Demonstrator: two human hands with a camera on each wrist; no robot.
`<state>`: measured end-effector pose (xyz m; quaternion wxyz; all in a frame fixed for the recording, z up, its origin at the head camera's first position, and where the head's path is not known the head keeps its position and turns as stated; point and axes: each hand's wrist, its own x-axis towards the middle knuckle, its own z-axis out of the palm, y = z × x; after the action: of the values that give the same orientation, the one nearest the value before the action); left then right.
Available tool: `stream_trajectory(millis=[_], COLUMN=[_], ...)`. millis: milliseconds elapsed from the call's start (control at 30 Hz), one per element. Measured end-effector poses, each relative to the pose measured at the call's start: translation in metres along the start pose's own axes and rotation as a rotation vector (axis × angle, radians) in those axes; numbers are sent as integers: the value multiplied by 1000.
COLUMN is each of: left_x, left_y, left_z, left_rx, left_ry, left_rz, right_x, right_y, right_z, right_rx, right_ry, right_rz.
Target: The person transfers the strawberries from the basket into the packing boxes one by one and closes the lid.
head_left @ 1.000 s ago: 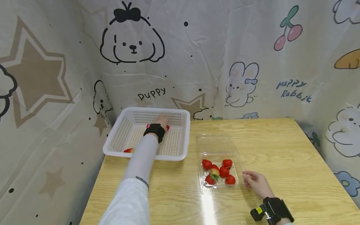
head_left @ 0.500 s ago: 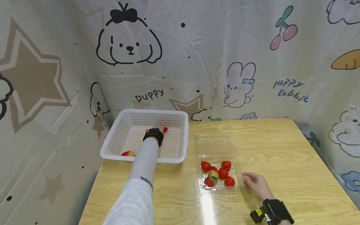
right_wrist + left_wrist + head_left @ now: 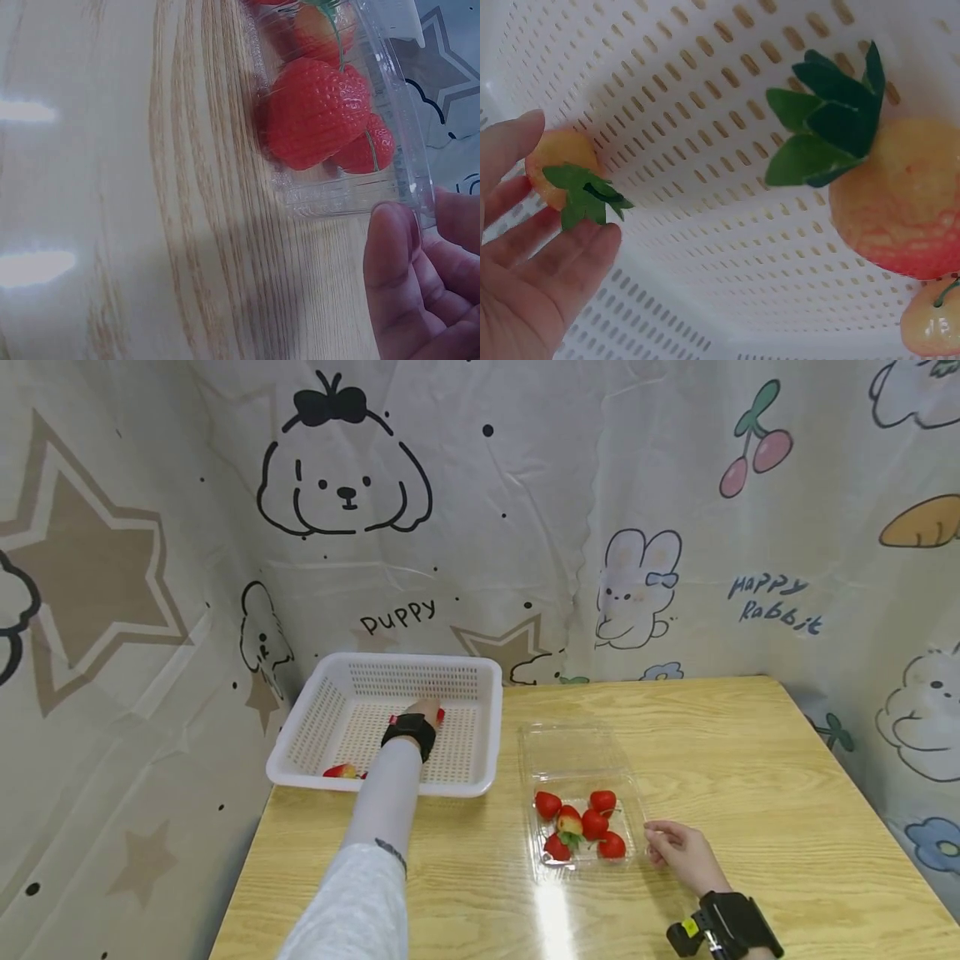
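Note:
In the head view, my left hand [image 3: 425,710] reaches down into a white perforated basket [image 3: 487,752]. The left wrist view shows its thumb and fingers round a yellow-red strawberry [image 3: 564,161] with green leaves, low in the basket. A larger strawberry [image 3: 900,195] and a smaller stemmed fruit [image 3: 930,322] lie apart from that hand. With thumb and fingers my right hand [image 3: 684,853] pinches the right edge of a clear plastic box [image 3: 411,142], whose lid [image 3: 573,750] is folded back. Inside the box sit several red fruits [image 3: 595,824], some of them strawberries.
Both containers stand on a light wooden table [image 3: 712,752], the basket at the back left and the box right of it. A printed curtain [image 3: 525,510] hangs behind and at the sides. Each wrist carries a black strap [image 3: 738,922].
My left hand has drawn back slightly toward me inside the basket, and the red patch beside it has shifted the same way. My right hand keeps its hold on the box edge.

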<state>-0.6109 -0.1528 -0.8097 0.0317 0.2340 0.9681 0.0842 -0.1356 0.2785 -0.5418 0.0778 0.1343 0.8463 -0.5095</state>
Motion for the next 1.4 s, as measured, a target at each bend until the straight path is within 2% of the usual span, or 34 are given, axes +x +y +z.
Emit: stream_trajectory(millis=[67, 167, 233, 267, 300, 333, 367, 400, 467, 500, 533, 567, 633, 700, 733, 767, 800, 867, 967, 1000, 1067, 1133, 1200, 1300, 1400], left_x=[-26, -65, -93, -106, -118, -136, -147, -154, -158, -162, -155, -137, -108, -79, -62, -56, -55, -68, -108, -122, -145, -159, -167, -174, -181], left_y=[30, 74, 107, 123, 140, 158, 170, 181, 185, 186, 175, 158, 133, 111, 100, 103, 110, 134, 194, 211, 245, 266, 281, 300, 317], left_z=[-37, -91, -135, -154, -175, -199, -214, -228, -234, -237, -226, -207, -178, -153, -140, -143, -151, -185, -262, -283, -320, -336, -344, -347, -344], left_rx=[1, 0, -28, -42, -60, -67, -69, -92, -124, -121, -124, -136, -140, -101, -98, -94, -103, -121, -227, -258, -301, -310, -295, -299, -295], left_ry=[-21, 23, -52, -59, -94, -116, -135, -189, -197, -161, -118, -91, -61, 41, 60, 61, 77, 129, 98, 101, 84, 125, 153, 141, 118], left_rz=[14, 67, 28, 12, -22, -37, -58, -107, -125, -91, -35, 1, 43, 130, 140, 123, 128, 160, 125, 128, 90, 113, 146, 184, 230], right_x=[-1, -1, -2, -2, -2, -2, -3, -3, -3, -3, -3, -2, -2, -1, -1, -1, 0, -1, -1, -1, -1, -1, -1, -1, -2], right_y=[0, 0, -1, -1, -2, -2, -3, -3, -4, -4, -4, -4, -3, -2, -2, -2, -1, -1, -1, -1, -2, -2, -2, -3, -4], right_z=[0, 0, 1, 1, 1, 1, 1, 1, 2, 2, 2, 2, 2, 2, 2, 2, 3, 3, 3, 3, 2, 2, 2, 2, 3], right_rx=[1, 2, 6, 6, 5, 3, 3, 5, 5, 2, 2, 3, 1, -3, 0, 0, -1, 0, 1, 0, -2, -2, -9, -6, -6], right_ry=[2, 4, 9, 9, 8, 8, 9, 10, 10, 8, 9, 9, 9, 7, 9, 8, 8, 9, 9, 8, 8, 10, 8, 10, 6], right_rz=[3, 5, 12, 11, 7, 5, 5, 5, 5, 2, 4, 4, 1, -7, -4, -6, -7, -7, -16, -19, -22, -18, -21, -12, -18])
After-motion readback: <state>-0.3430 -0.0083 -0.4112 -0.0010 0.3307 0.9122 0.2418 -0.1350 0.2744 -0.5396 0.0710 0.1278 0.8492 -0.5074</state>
